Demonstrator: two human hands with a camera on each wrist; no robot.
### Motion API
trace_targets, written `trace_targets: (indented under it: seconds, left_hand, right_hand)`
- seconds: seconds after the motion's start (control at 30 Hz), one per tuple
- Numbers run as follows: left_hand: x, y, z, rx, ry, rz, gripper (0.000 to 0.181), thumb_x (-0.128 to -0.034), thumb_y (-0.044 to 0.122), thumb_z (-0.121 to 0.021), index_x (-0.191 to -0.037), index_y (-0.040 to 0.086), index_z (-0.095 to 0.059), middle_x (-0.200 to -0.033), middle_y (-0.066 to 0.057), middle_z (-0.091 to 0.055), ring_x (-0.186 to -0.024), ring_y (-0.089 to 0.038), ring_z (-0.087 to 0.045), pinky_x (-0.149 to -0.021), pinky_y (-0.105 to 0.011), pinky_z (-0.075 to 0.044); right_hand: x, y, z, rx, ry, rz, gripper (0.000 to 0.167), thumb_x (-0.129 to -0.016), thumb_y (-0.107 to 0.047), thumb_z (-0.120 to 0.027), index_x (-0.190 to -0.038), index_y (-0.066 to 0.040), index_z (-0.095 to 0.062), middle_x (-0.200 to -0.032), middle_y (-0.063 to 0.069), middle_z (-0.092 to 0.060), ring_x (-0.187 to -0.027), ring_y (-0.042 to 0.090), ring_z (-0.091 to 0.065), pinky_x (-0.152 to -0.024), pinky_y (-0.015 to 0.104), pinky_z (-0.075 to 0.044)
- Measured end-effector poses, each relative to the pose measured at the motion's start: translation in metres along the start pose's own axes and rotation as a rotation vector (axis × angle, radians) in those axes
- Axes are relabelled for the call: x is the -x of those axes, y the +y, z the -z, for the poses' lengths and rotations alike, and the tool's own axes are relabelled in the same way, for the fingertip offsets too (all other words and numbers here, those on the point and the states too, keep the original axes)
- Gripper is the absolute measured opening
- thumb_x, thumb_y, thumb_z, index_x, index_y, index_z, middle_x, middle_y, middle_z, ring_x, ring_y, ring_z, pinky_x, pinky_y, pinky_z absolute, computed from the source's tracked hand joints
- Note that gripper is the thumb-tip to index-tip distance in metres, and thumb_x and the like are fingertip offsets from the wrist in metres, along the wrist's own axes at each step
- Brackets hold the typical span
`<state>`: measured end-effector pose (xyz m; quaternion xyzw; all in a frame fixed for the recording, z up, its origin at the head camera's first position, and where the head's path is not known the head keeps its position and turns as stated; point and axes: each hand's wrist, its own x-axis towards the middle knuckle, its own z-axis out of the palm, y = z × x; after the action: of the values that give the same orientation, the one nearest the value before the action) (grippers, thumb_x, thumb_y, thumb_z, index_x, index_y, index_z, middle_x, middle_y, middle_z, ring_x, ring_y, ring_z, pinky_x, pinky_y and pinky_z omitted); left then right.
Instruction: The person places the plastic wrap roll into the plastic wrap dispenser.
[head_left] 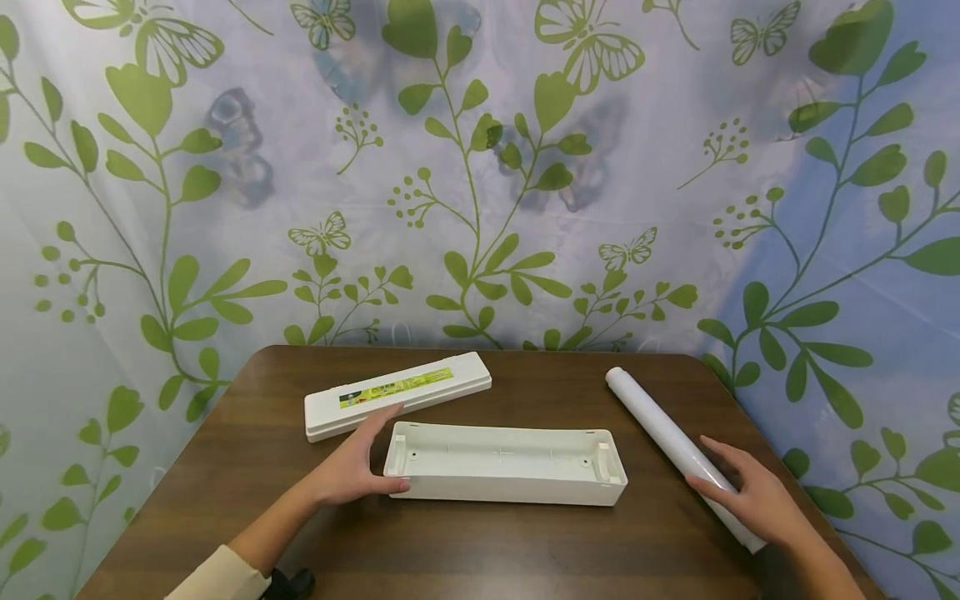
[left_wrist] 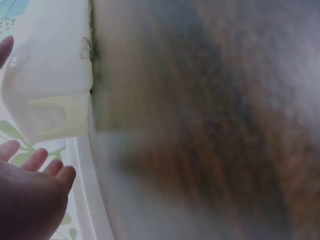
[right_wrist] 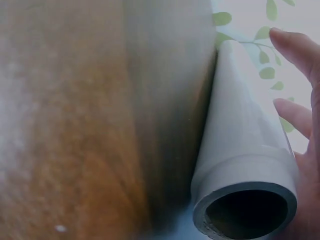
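A white open box, the base of a dispenser, sits in the middle of the table. My left hand is at its left end, thumb at the front corner and fingers spread toward the back. In the left wrist view those fingers stand loosely bent, apart from the box's end. On the right lies a white cling film roll, slanting toward me. My right hand straddles its near part with thumb and fingers spread. The right wrist view shows the roll's hollow core, the fingers beside it.
A long white lid with a yellow-green label lies behind the box on the left. The brown wooden table ends at a curtain printed with leaves and butterflies. A dark strap shows by the left sleeve.
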<state>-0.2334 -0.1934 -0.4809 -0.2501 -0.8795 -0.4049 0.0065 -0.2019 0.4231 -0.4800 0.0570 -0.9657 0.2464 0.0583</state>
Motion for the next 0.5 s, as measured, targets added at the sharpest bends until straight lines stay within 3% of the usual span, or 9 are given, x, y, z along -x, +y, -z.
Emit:
trace_targets:
  seconds: [0.1, 0.2, 0.4, 0.5]
  left_hand:
    - [-0.001, -0.003, 0.002, 0.049, -0.023, 0.017, 0.114, -0.0735, 0.045, -0.091, -0.161, 0.009, -0.028, -0.163, -0.015, -0.036, -0.150, -0.034, -0.036, -0.118, -0.057, -0.038]
    - [-0.003, -0.007, 0.004, 0.121, -0.047, 0.009, 0.112, -0.0745, 0.038, -0.092, -0.160, 0.006, -0.028, -0.162, -0.017, -0.036, -0.149, -0.036, -0.037, -0.119, -0.053, -0.037]
    - [-0.009, -0.014, 0.006, 0.260, -0.108, -0.037, 0.109, -0.0762, 0.025, -0.092, -0.159, 0.000, -0.025, -0.164, -0.024, -0.028, -0.150, -0.044, -0.032, -0.116, -0.060, -0.032]
    - [-0.012, -0.018, 0.008, 0.294, -0.130, -0.042, 0.109, -0.0763, 0.022, -0.092, -0.159, -0.001, -0.024, -0.164, -0.026, -0.026, -0.150, -0.044, -0.031, -0.116, -0.061, -0.032]
  right_hand:
    - [-0.001, 0.000, 0.001, -0.035, -0.040, -0.045, 0.078, -0.094, -0.047, -0.072, -0.155, -0.008, -0.043, -0.132, 0.029, -0.062, -0.107, 0.036, -0.068, -0.068, 0.031, -0.052]
    - [-0.002, 0.001, 0.002, -0.054, -0.073, -0.079, 0.078, -0.094, -0.047, -0.072, -0.156, -0.009, -0.042, -0.129, 0.027, -0.065, -0.101, 0.023, -0.068, -0.066, 0.027, -0.051]
    - [-0.002, 0.002, 0.004, -0.083, -0.106, -0.081, 0.077, -0.093, -0.045, -0.074, -0.153, -0.006, -0.045, -0.140, 0.029, -0.059, -0.106, 0.015, -0.066, -0.070, 0.023, -0.051]
    - [-0.002, 0.002, 0.004, -0.109, -0.116, -0.083, 0.077, -0.093, -0.043, -0.075, -0.153, -0.006, -0.045, -0.140, 0.030, -0.060, -0.104, -0.001, -0.062, -0.070, 0.022, -0.052]
